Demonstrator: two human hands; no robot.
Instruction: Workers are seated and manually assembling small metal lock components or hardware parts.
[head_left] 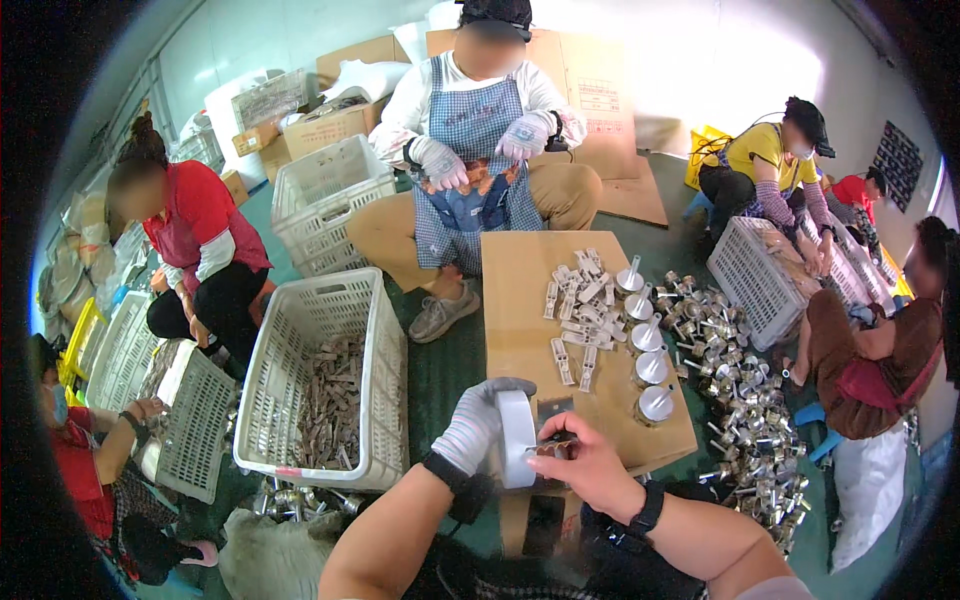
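Left hand (470, 428), gloved: fingers closed round the upper left side of a thick white round piece (516, 440), held upright over the near edge of the cardboard-box worktop (512, 330). Right hand (598, 468), bare: thumb and fingertips pinched on a small brownish piece (566, 448) just beside it; contact between the two pieces unclear. Farther on the worktop: loose white clips (585, 325), right of them a row of metal pieces with white stems (650, 367). Beyond: seated co-worker, checked apron (478, 110).
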